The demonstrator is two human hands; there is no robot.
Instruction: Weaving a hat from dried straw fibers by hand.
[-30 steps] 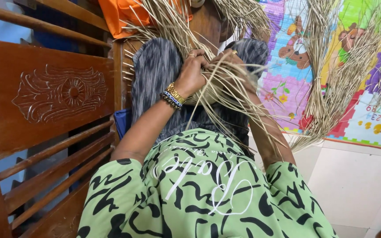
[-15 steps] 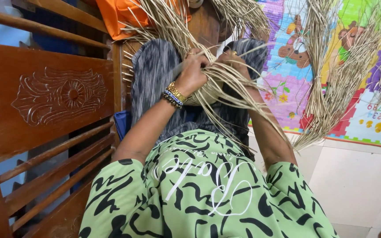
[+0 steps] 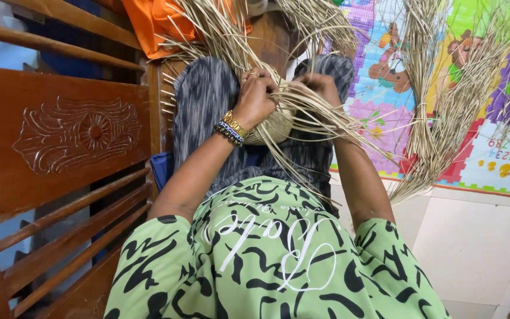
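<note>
Weave: small, tan, rounded piece (image 3: pixel 275 127), loose straws trailing lower right.
Hands: left hand (image 3: pixel 256 99) and right hand (image 3: pixel 320 88) are clamped on it, close together.
Room: wooden chair (image 3: pixel 60 142) at left, colourful mat (image 3: pixel 479 118) at upper right.

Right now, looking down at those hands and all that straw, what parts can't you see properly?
Head view, the only one:
- Woven piece: mostly behind the left hand and loose straw strands; its shape is unclear.
- Right hand: fingers buried in strands, so its grip is hard to tell.
- Straw bundle on the play mat: top cut off by the frame edge.
- Orange cloth: cut off by the top edge.
</note>
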